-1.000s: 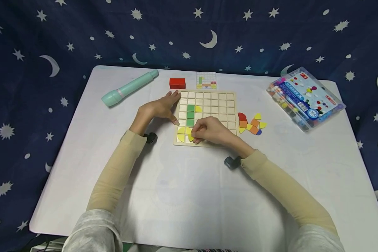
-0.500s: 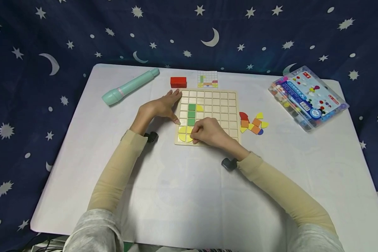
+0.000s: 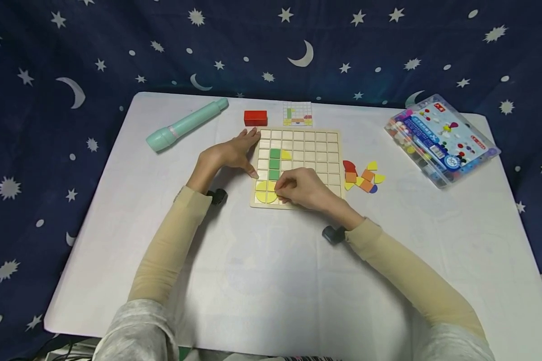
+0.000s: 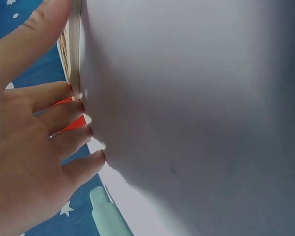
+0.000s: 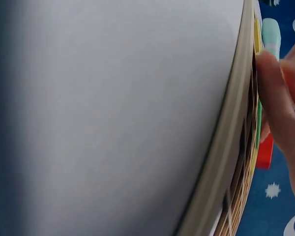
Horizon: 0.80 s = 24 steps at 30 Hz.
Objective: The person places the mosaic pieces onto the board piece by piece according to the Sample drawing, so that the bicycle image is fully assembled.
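A wooden grid board (image 3: 316, 145) lies flat on the white table. My left hand (image 3: 231, 152) rests at its left edge, fingers spread, with the thumb lower down the same edge. In the board's lower left corner, several yellow quarter-circle pieces (image 3: 261, 196) form a round shape. My right hand (image 3: 303, 187) is over the board, thumb and finger tips at the right side of the lower right yellow piece (image 3: 271, 197). The right wrist view shows the thumb (image 5: 275, 93) reaching to the board's surface. Above the round shape, green squares (image 3: 274, 164) stand in a column beside another yellow piece (image 3: 286, 155).
Loose red, orange, yellow and blue pieces (image 3: 367, 184) lie right of the board. Behind it are a red block (image 3: 255, 118) and a pattern card (image 3: 297, 114). A mint-green tube (image 3: 187, 124) lies at back left, a clear plastic case (image 3: 442, 140) at back right.
The lower right yellow piece has moved into its cell, beside the other yellow quarters. My right hand has then shifted slightly right. My left hand stays at the board's edge.
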Tool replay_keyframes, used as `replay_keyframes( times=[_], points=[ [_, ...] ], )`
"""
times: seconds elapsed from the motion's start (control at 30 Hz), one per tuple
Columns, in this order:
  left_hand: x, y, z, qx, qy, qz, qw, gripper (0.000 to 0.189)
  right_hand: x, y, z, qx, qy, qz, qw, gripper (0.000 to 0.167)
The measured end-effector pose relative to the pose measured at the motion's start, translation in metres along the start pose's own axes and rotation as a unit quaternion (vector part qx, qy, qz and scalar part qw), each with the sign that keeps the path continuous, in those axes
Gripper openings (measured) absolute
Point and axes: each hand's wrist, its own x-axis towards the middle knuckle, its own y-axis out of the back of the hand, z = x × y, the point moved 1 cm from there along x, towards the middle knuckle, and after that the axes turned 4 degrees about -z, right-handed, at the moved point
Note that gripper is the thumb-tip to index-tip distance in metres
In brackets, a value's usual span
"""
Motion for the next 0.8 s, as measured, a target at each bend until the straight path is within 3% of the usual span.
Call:
replay_keyframes(
  times=[0.2, 0.47, 0.8],
  points=[
    [0.000, 0.000, 0.001, -0.005, 0.004, 0.003, 1.0000, 0.122, -0.013, 0.017, 0.007, -0.027, 0.005, 0.015, 0.9995, 0.013],
    [0.000, 0.000, 0.002, -0.024, 0.002, 0.014, 0.9996, 0.123, -0.028, 0.044, 0.021, -0.047, -0.014, 0.084, 0.9953, 0.016],
    [-0.001, -0.002, 0.000, -0.052, 0.004, 0.020, 0.9984, 0.124, -0.041, 0.068, 0.039, -0.080, -0.022, 0.163, 0.9832, 0.018]
  ],
)
